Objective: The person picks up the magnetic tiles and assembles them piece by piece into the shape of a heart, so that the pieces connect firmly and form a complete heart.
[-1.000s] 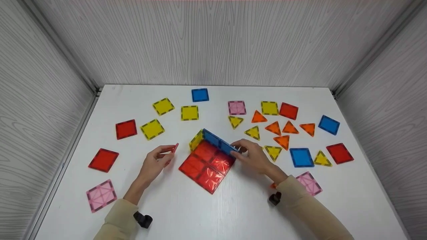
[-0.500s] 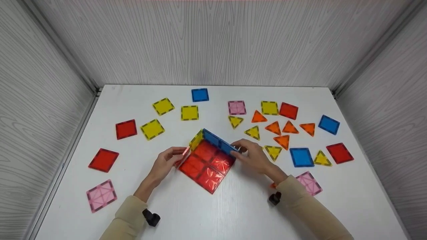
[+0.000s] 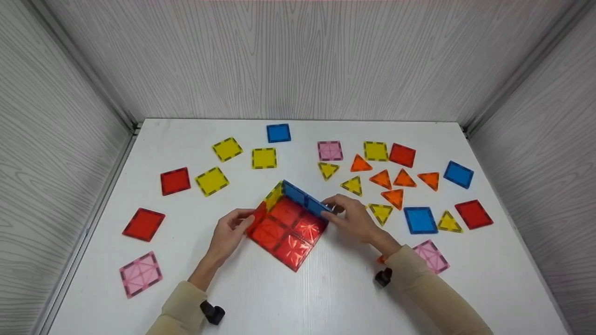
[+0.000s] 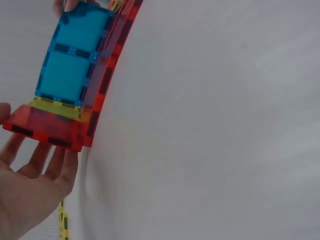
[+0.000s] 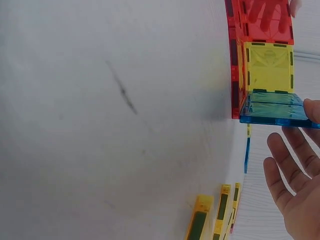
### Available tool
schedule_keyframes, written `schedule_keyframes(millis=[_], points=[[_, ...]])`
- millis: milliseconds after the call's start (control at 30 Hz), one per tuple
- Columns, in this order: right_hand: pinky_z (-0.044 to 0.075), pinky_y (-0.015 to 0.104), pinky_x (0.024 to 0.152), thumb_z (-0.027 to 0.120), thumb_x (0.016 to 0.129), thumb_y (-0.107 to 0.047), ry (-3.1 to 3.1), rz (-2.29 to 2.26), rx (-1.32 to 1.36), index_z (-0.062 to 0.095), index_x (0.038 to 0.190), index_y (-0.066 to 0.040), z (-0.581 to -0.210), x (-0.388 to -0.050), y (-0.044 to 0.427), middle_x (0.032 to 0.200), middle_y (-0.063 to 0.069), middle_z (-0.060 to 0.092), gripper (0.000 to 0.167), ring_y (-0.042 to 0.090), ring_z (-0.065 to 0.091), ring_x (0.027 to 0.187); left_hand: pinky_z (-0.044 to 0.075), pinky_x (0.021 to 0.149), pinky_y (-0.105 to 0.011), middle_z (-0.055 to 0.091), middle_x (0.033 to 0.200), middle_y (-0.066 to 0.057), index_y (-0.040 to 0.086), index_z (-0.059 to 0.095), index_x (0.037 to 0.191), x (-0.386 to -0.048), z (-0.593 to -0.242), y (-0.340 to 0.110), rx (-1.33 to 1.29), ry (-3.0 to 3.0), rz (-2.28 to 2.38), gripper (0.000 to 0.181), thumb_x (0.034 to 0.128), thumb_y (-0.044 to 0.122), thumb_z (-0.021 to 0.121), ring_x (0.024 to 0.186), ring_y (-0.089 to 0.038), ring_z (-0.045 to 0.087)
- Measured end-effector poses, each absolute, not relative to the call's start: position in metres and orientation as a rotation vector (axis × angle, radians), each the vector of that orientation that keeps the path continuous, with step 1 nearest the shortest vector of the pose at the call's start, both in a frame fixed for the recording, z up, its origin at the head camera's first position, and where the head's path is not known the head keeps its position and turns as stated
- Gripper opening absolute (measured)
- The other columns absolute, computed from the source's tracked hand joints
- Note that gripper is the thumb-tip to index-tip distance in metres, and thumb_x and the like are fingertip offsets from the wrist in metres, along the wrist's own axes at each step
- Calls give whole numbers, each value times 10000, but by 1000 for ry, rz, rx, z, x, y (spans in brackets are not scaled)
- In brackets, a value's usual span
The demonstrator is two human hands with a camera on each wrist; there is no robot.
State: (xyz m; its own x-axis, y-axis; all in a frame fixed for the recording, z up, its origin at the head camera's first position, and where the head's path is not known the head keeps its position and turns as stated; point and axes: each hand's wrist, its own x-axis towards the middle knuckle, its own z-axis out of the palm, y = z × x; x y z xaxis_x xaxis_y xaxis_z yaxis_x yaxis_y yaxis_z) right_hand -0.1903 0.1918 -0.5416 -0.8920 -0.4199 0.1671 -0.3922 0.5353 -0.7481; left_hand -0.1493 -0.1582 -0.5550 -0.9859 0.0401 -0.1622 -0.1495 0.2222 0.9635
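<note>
A flat base of red square tiles [image 3: 295, 249] lies mid-table. Two blue tiles [image 3: 305, 197] stand along its upper right edge, and a yellow tile [image 3: 274, 196] stands at the upper left. My left hand [image 3: 228, 235] pinches a red tile [image 3: 257, 218] that stands beside the yellow one along the same edge. In the left wrist view, the thumb of my left hand [image 4: 37, 185] is on top of the red tile [image 4: 45, 125], fingers beneath. My right hand [image 3: 354, 218] pinches the outer end of the blue wall; in the right wrist view this hand [image 5: 300, 175] grips the blue tile [image 5: 275, 107].
Yellow squares [image 3: 226, 149], red squares [image 3: 144, 224] and a pink square [image 3: 141, 274] lie at the left. Orange triangles [image 3: 392, 198], yellow triangles [image 3: 381, 213] and blue squares [image 3: 420, 220] are spread at the right. Another pink square [image 3: 430, 257] lies beside the right sleeve.
My left hand has moved right with the red tile, which now stands against the base's upper left edge beside the yellow tile. My right hand has stayed at the blue wall.
</note>
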Motion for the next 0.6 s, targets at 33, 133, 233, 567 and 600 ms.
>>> schedule_keyframes(millis=[33,133,233,567,600], points=[[576,303,891,723,1011,-320,2723,-1314,-714,728,1246,-151,-541,-190,192,1098,19,751,290,155,682,961,556,843,-218,702,1273,-101,130,712,1310,-147,-555,-158,-121,2352,1857,291,1065,267,634,1084,-218,609],[571,283,887,719,1014,-325,2719,-1315,-707,728,1251,-152,-540,-190,193,1109,18,756,293,151,676,965,566,865,-197,711,1272,-86,137,721,1285,-138,-553,-158,-178,2396,1838,285,1055,291,657,1097,-229,626],[571,266,875,717,1017,-307,2710,-1335,-712,730,1252,-138,-540,-190,194,1119,27,762,290,155,672,961,580,863,-185,711,1275,-85,134,719,1281,-132,-550,-157,-236,2407,1837,301,1050,318,662,1099,-249,640],[602,318,866,718,1016,-308,2715,-1365,-716,731,1264,-143,-541,-178,197,1103,29,750,298,145,679,949,612,897,-217,697,1262,-124,101,711,1279,-145,-549,-153,-315,2398,1889,307,1057,305,652,1124,-278,647],[602,315,871,717,1015,-317,2709,-1363,-713,726,1274,-152,-541,-175,198,1105,21,748,307,142,683,955,609,888,-207,698,1256,-127,98,712,1276,-148,-550,-153,-315,2403,1895,306,1057,304,652,1120,-278,645]])
